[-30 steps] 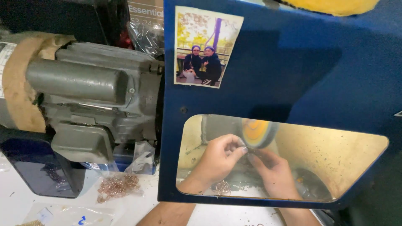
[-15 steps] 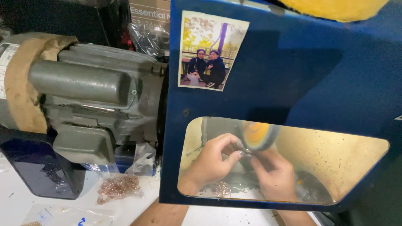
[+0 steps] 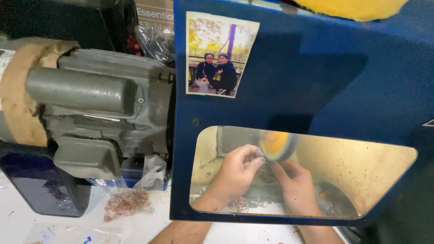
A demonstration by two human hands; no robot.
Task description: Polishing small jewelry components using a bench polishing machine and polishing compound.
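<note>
Both hands (image 3: pixel 262 178) pinch something small against the orange polishing wheel (image 3: pixel 276 145).

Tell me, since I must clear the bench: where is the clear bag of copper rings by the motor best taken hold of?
Grip the bag of copper rings by its loose upper plastic, coming from above and the front. The rings bunch low on the white bench, and the grey motor overhangs behind.
</note>
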